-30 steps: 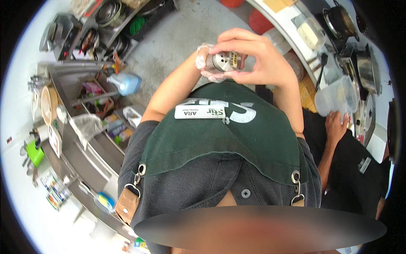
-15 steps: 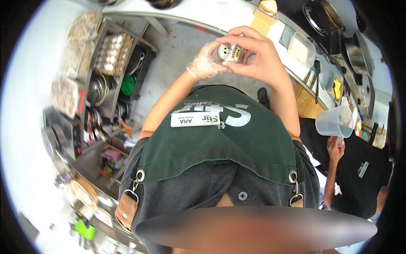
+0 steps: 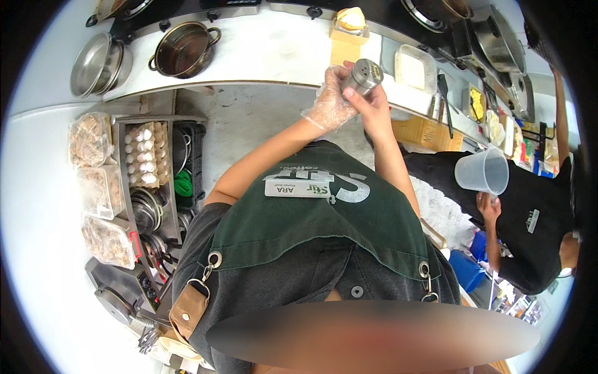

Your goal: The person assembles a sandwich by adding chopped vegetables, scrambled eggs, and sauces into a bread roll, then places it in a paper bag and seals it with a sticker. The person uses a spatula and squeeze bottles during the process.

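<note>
On the near side of the metal shaker (image 3: 361,77) is a green apron (image 3: 324,215). The gloved left hand (image 3: 332,106) and bare right hand (image 3: 372,107) are curled around the shaker's body, fingertips partly hidden, its holed top clear of the grip. Beyond the shaker sits a cardboard box (image 3: 347,50); to its left, a pot (image 3: 184,51).

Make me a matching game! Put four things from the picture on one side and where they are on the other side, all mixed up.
Things:
1. Shaker
2. Jug
3. Eggs
4. Dark pot

Places:
A. On the white counter
B. In the left hand and right hand
C. In a tray
D. In a co-worker's hand

Right pairs: 1-B, 2-D, 3-C, 4-A
</note>
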A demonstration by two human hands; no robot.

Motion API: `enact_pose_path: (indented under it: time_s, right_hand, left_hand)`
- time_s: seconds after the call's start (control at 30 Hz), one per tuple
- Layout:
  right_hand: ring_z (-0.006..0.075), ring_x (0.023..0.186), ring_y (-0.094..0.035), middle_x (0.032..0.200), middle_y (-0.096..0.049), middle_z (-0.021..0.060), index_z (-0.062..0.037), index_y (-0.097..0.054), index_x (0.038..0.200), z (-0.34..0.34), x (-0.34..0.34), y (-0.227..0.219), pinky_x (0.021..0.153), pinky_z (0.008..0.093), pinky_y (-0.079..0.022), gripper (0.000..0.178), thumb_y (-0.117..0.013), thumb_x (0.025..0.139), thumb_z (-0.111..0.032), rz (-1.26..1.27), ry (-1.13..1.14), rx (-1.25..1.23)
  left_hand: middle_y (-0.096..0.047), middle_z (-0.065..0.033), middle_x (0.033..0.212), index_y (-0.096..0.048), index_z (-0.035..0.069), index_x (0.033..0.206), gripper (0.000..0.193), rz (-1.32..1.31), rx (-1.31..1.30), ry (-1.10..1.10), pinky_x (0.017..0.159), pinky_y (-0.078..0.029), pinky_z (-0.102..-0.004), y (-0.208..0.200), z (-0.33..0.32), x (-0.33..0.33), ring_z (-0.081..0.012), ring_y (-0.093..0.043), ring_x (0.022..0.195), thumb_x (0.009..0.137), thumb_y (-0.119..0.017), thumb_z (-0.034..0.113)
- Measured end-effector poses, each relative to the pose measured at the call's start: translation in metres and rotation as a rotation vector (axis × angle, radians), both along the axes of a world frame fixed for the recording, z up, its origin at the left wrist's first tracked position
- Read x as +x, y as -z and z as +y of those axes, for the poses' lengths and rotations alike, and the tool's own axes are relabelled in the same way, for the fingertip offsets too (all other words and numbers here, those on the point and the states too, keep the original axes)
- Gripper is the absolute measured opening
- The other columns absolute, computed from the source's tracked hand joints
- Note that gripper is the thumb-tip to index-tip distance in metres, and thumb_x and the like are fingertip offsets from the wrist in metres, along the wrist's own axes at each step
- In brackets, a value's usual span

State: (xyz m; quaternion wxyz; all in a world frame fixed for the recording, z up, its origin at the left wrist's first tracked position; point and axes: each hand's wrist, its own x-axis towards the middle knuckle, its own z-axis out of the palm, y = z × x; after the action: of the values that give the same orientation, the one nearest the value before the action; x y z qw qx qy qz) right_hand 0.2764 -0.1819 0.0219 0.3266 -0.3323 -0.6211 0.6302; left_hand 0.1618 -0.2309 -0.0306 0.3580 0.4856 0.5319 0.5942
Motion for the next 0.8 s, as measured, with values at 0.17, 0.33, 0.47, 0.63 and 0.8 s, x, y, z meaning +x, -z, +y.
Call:
enact_pose_path:
  time_s: [0.17,0.33,0.47,0.63,0.8]
  right_hand:
    - [0.0173,0.092,-0.063,0.109,-0.063,0.0113,0.0013,-0.047,0.128,0.114,0.010,0.024,0.082,0.0321,-0.054,0.053,-0.071,0.091,-0.028,-0.164,0.106,0.123]
    - [0.0161,0.084,-0.063,0.105,-0.064,0.0150,0.0027,-0.042,0.130,0.211,-0.003,0.040,0.071,0.0304,-0.054,0.069,-0.079,0.083,-0.032,-0.400,0.218,0.274]
    - [0.0183,0.082,-0.067,0.101,-0.069,0.0138,-0.0011,-0.058,0.121,0.243,-0.019,0.052,0.072,0.0311,-0.054,0.059,-0.082,0.079,-0.034,-0.380,0.310,0.321]
    - [0.0204,0.083,-0.068,0.098,-0.071,0.0125,-0.0072,-0.068,0.111,0.244,-0.043,0.072,0.074,0.0316,-0.053,0.043,-0.082,0.078,-0.031,-0.445,0.470,0.506]
    - [0.0177,0.078,-0.067,0.089,-0.072,0.0089,-0.0099,-0.071,0.108,0.238,-0.067,0.077,0.073,0.0300,-0.053,0.040,-0.084,0.077,-0.032,-0.520,0.623,0.671]
  left_hand:
    - [-0.045,-0.0127,0.112,-0.028,0.000,0.133,0.089,-0.183,-0.103,-0.098,0.083,-0.050,-0.0351,0.023,0.056,-0.004,-0.0208,-0.053,0.093,0.068,-0.086,0.020]
    - [-0.053,-0.0060,0.114,-0.051,0.007,0.123,0.052,-0.357,-0.104,-0.166,0.081,-0.052,-0.0331,0.043,0.030,-0.064,-0.0179,-0.056,0.091,0.076,-0.074,0.003]
    - [-0.057,-0.0064,0.114,-0.054,0.008,0.121,0.045,-0.446,-0.145,-0.414,0.086,-0.049,-0.0332,0.048,-0.016,-0.109,-0.0176,-0.055,0.098,0.079,-0.071,0.004]
    - [-0.060,-0.0063,0.110,-0.057,0.006,0.116,0.037,-0.473,-0.291,-0.511,0.074,-0.050,-0.0283,0.050,-0.041,-0.161,-0.0152,-0.059,0.089,0.081,-0.066,0.000]
    - [-0.062,-0.0057,0.107,-0.060,0.005,0.111,0.031,-0.372,-0.254,-0.474,0.073,-0.050,-0.0272,0.052,-0.032,-0.208,-0.0141,-0.060,0.088,0.081,-0.066,0.003]
